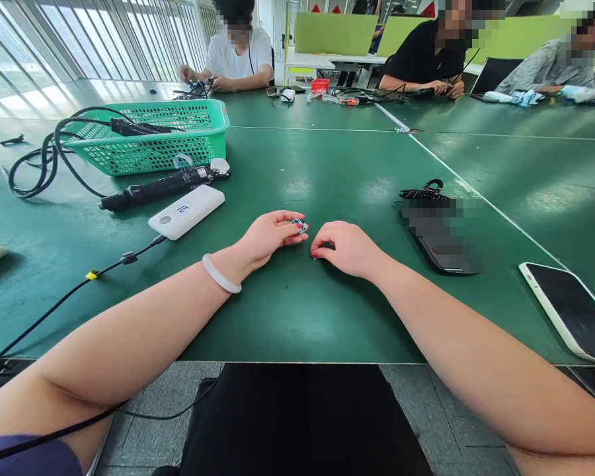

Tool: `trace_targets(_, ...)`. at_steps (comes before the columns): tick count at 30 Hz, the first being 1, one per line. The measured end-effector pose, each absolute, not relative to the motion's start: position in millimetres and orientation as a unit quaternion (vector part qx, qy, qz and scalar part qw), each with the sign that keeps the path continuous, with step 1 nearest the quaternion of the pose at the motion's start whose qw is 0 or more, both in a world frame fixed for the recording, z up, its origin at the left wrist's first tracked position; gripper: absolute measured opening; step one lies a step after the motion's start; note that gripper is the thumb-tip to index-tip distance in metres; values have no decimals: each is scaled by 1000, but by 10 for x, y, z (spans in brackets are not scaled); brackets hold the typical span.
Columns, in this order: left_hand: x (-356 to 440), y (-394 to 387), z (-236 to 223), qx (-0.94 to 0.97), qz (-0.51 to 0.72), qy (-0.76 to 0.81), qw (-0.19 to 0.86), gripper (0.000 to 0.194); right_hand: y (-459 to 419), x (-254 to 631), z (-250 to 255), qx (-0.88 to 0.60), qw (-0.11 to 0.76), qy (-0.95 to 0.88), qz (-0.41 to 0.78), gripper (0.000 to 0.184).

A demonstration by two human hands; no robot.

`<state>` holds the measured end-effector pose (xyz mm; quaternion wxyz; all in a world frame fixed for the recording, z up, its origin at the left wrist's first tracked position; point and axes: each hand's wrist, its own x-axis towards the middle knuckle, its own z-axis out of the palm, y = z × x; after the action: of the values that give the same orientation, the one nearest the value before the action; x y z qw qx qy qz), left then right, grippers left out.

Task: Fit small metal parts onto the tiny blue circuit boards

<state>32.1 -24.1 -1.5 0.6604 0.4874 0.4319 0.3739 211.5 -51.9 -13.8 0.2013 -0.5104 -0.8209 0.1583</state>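
Observation:
My left hand (272,235), with a pale bangle (220,274) at its wrist, is closed on a small dark-and-silver part (300,225) between thumb and fingers. The part is too small to name and lies half hidden by the fingertips. Just to the right, apart from it, my right hand (347,248) is pinched, thumb against forefinger, low over the green table (297,317). A tiny bright speck shows at those fingertips; what it is I cannot make out.
A green basket (153,155) with cables, a black cylindrical tool (158,190) and a white power bank (188,210) lie left. Right are a black hair claw (426,190), a dark phone-shaped item (441,241) and a white-cased phone (568,307). People sit across the table.

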Motion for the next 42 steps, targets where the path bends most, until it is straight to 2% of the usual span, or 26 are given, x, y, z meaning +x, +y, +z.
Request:
trace_targets(2,322,-250,-20,488,364,429,667,20,-518,2109,-134,-518,226,-808,168,16)
trace_targets(7,322,-263,-26,514,331,411,676,25,-533,2127,-108,-570,334,-724,200,13)
trace_targets(12,324,-262,-55,549,303,391,674,24,-546,2094,-103,-543,396,-719,179,14)
trace_targets(16,325,-260,-68,564,282,374,680,22,-556,2085,-112,-499,407,-756,120,15)
trace_targets(22,330,-267,-72,568,272,358,689,15,-547,2103,-149,-428,373,-823,-17,19)
trace_targets(29,318,-264,-68,567,264,348,699,15,-560,2075,-145,-408,377,-828,-75,22)
trace_targets(34,321,-259,-61,538,262,349,721,12,-589,2044,-146,-428,401,-806,-76,22)
trace_targets(39,333,-280,-51,512,256,346,743,13,-607,2017,-121,-476,461,-749,17,19)
trace_targets(42,331,-269,-57,468,284,347,761,19,-576,2073,-97,-523,457,-717,57,22)
